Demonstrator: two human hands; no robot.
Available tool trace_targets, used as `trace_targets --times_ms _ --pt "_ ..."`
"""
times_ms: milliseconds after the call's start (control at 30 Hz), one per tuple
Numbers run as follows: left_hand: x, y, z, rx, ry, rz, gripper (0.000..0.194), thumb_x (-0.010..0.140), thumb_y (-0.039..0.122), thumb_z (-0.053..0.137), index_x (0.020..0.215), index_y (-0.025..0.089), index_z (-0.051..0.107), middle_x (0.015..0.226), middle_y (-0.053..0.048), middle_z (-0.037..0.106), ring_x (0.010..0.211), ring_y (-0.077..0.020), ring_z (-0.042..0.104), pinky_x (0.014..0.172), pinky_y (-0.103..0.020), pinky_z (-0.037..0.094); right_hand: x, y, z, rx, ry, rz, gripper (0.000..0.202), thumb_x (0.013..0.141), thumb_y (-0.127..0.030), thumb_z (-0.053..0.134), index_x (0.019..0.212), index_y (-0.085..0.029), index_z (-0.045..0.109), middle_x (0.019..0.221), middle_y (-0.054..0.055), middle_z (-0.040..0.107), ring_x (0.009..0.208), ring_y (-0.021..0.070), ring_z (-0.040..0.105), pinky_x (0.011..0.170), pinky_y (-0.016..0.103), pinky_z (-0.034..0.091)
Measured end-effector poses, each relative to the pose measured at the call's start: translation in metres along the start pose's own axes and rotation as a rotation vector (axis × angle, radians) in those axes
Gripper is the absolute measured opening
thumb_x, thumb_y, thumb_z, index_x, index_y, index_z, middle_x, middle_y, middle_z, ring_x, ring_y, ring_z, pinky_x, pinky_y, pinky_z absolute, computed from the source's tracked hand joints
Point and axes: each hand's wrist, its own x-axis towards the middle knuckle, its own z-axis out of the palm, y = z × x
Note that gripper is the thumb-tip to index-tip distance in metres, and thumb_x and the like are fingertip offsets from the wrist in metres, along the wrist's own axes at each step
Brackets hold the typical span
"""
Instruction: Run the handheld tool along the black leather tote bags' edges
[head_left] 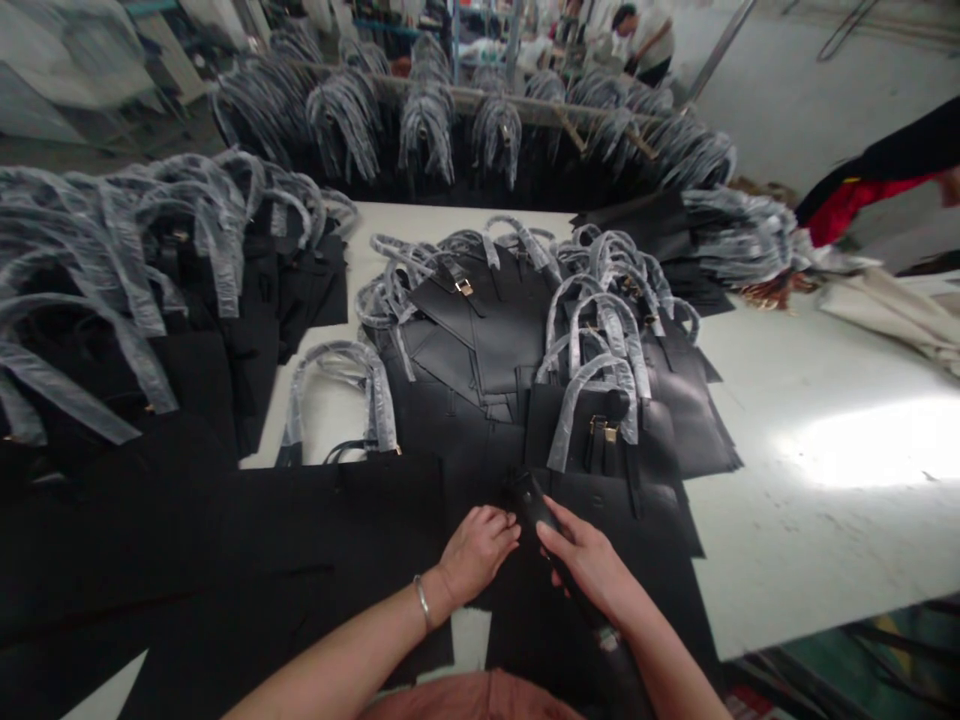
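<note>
Right hand (587, 560): wrapped around long black handheld tool (537, 508), over flat black leather-like panels (634, 535).
Left hand (478, 550): fingers together beside tool's tip; anything pinched, too dark to tell.
Gold-coloured metal clasp (610, 435): any lettering too small to read.

Near the centre, the black panels (517, 330) look like smooth leather with a soft sheen, while those at lower left (322, 530) look matt; the handles (375, 400) are wrapped in clear, crinkled, glossy plastic, and the buckle (463, 288) is shiny gold-toned metal; my left wrist wears a polished silvery metal bangle (422, 603), and my right hand (589, 555) holds a dark, smooth tool (566, 570); at right, the pale counter (795, 540) is smooth and glossy, throwing back a white glare
</note>
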Motion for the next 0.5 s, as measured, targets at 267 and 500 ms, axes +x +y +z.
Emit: trace_targets --times_ms 267,500 --pt "-0.001 0.002 -0.001 -0.033 -0.014 -0.027 0.018 0.096 0.021 0.054 0.112 0.019 0.062 0.109 -0.007 0.066 0.105 -0.0217 0.055 0.087 -0.039 0.048 0.017 -0.022 -0.003 0.059 0.142 -0.073 0.062 0.087 -0.04 0.057 0.144 -0.018 0.046 0.073 0.0 0.063 0.049 0.0142 0.059 0.042 0.025 0.048" --pt "0.0 0.002 -0.003 -0.048 -0.008 -0.017 0.018 0.096 0.019 0.054 0.112 0.018 0.062 0.107 -0.007 0.066 0.106 -0.0223 0.055 0.087 -0.038 0.048 0.001 -0.01 -0.023 0.026 -0.017 0.01 0.061 0.085 -0.043 0.06 0.142 -0.024 0.05 0.074 -0.001 0.062 0.049 0.0135 0.06 0.041 0.024 0.047"
